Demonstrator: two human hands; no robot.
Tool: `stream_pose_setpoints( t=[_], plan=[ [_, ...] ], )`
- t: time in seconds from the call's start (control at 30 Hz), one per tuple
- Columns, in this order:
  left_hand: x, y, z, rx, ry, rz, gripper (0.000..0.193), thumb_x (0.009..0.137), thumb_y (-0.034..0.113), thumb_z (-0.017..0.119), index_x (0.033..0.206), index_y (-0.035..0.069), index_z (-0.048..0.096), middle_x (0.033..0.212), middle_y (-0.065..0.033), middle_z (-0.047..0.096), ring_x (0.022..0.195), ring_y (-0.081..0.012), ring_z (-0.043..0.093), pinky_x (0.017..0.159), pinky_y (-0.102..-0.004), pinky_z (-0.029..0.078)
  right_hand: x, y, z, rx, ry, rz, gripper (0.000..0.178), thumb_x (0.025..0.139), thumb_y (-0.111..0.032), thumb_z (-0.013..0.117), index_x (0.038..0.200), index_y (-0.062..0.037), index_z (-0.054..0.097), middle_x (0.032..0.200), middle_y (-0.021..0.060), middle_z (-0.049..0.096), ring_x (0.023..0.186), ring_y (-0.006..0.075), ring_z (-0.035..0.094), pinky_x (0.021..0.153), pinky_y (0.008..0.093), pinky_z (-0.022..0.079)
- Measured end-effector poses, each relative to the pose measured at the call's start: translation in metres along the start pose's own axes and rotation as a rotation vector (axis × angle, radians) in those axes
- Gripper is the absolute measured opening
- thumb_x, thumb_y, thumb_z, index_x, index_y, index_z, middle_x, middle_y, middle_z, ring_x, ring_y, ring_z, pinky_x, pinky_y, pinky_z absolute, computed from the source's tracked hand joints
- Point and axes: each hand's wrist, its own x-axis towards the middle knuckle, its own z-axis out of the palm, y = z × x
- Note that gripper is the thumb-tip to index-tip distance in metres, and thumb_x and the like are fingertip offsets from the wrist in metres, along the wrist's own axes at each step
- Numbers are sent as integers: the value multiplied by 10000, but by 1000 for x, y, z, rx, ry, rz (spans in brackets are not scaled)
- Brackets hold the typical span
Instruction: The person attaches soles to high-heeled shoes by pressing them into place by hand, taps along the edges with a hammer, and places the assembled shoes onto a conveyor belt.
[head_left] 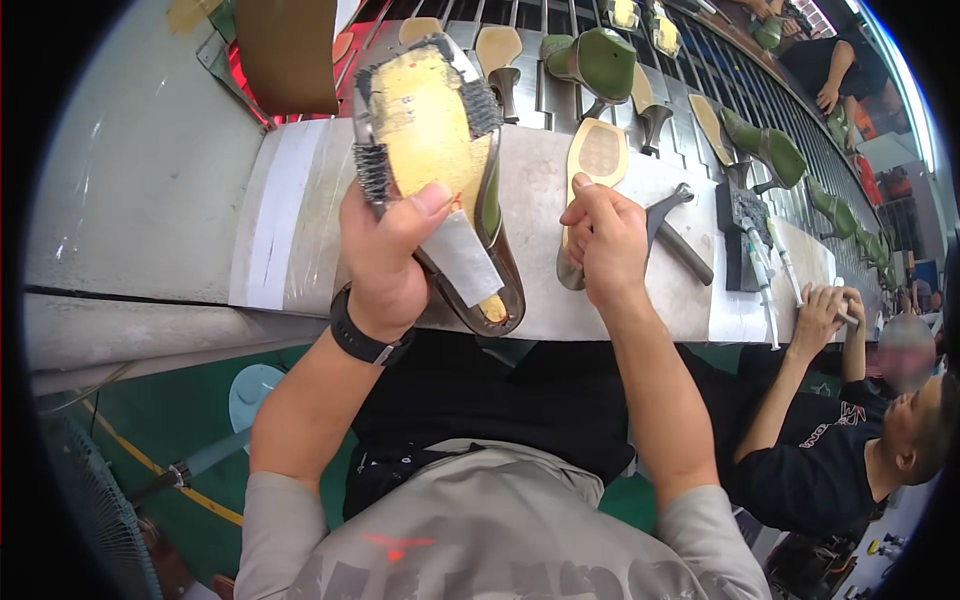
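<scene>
Grey bench (300, 200) under me, conveyor (560, 60) of green heels beyond. My left hand (385, 255) has its fingers clamped on the upturned shoe (430, 150), thumb pressed to the yellow insole. Right hand (605, 240) fingers are pinched together on something I can't make out, just over a second sole (595, 160). I'd judge a steady grip matters; pincers (675, 225) lie beside.

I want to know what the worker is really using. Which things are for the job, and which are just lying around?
In use:
- left hand holding an upturned shoe on its last
- right hand pinching a tan insole

Lying about:
- hammer
- glue syringes
- green heeled shoes on the conveyor
- fan
</scene>
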Motion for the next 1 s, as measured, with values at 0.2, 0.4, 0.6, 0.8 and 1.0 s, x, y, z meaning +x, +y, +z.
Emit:
stream_pose_setpoints(
  t=[0.2, 0.4, 0.6, 0.8, 1.0],
  plan=[
    [3, 3, 3, 82, -64, 59, 718, 949, 276, 580, 1535, -105, 415, 1468, -299, 589, 1354, -344, 609, 1177, -450, 450, -30, 35, -11, -351, 225, -643, 274, 985, -196, 742, 1055, 63, 688, 1069, 187, 702, 966, 237, 701, 854, 378, 570],
    [3, 6, -14, -318, -157, 29, 734, 1008, 373, 597, 1555, -78, 404, 1473, -292, 586, 1373, -359, 598, 1188, -461, 446, -115, 37, -46, -403, 162, -381, 230, 1004, -31, 708, 1207, 69, 674, 1216, 167, 700, 1118, 247, 675, 993, 341, 503],
    [-3, 27, -4, -165, -89, -45, 690, 1031, 369, 572, 1522, -93, 427, 1419, -318, 614, 1339, -378, 620, 1175, -485, 459, -220, 73, -80, -77, 113, -81, 163, 888, 7, 805, 1033, 29, 734, 1158, 95, 691, 993, 145, 676, 891, 300, 540],
    [-3, 62, 1, -161, -207, -18, 724, 996, 363, 609, 1543, -72, 422, 1429, -297, 618, 1365, -377, 605, 1160, -480, 485, -219, 82, -70, 700, -178, 202, 719, 896, -209, 843, 1486, -10, 483, 1431, 240, 615, 1283, 336, 659, 1115, 467, 494],
    [0, 93, 23, -132, -365, -86, 521, 1053, 117, 653, 1524, -21, 476, 1369, -286, 667, 1288, -361, 672, 1097, -479, 560, -155, 67, -34, 367, -247, 267, 335, 1098, -192, 592, 1316, 61, 605, 1006, 223, 761, 900, 324, 778, 838, 438, 645]
  ],
)
